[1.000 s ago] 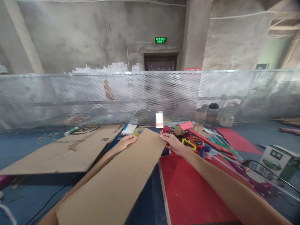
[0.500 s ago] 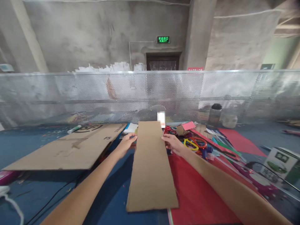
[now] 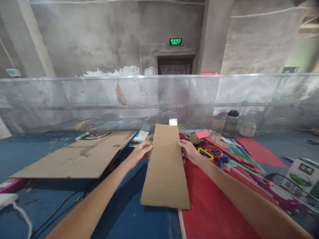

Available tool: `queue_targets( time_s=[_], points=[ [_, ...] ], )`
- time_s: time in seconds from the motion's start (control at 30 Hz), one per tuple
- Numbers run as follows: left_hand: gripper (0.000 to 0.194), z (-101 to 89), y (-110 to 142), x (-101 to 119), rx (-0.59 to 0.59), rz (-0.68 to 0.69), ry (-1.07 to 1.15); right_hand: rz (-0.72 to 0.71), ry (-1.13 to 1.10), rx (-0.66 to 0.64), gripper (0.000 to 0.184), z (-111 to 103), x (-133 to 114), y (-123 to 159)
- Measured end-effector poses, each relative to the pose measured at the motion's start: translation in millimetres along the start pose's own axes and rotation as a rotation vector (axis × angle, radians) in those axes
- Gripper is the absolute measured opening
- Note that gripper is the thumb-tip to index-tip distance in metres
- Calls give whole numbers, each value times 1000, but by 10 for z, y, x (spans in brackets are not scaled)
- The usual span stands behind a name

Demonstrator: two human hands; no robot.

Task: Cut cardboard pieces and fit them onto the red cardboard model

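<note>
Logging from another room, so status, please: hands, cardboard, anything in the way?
Left hand and right hand holding cardboard strip by opposite long edges. Red paper close on the right, partly hidden by strip.

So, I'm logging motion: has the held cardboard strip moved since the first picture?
Yes. Judged against the red sheet, the near end of the cardboard strip has swung right and, in view, now overlaps the sheet's left edge.

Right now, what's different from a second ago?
The long cardboard piece swung round: its near end moved right, so it no longer slants left but points almost straight ahead. That end is also farther from the person. Nothing was let go: the left grip and right grip are still at its side edges. The printed cardboard and red sheet stayed put.
</note>
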State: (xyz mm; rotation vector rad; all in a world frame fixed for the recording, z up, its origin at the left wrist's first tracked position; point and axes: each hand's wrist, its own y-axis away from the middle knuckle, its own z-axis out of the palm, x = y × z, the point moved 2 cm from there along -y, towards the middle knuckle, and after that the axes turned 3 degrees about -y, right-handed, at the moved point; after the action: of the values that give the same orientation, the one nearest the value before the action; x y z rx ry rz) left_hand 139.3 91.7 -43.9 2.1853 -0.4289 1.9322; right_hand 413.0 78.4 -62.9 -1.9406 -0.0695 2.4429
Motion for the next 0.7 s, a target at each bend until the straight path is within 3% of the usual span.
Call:
queue_targets(
  time_s=[0.17, 0.43, 0.6, 0.7],
  points=[
    [41, 1, -8, -23, 41, 27, -112, -14, 16, -25, 14, 41, -11, 31],
    [36, -10, -62, -106, -15, 26, -146, -58, 22, -18, 14, 13, 7, -18],
    [32, -87, -99, -101, 111, -3, -139, -72, 26, 41, 17, -20, -25, -14],
    [24, -199, -89, -32, 199, 40, -302, -79, 21, 69, 20, -17, -61, 11]
  ],
)
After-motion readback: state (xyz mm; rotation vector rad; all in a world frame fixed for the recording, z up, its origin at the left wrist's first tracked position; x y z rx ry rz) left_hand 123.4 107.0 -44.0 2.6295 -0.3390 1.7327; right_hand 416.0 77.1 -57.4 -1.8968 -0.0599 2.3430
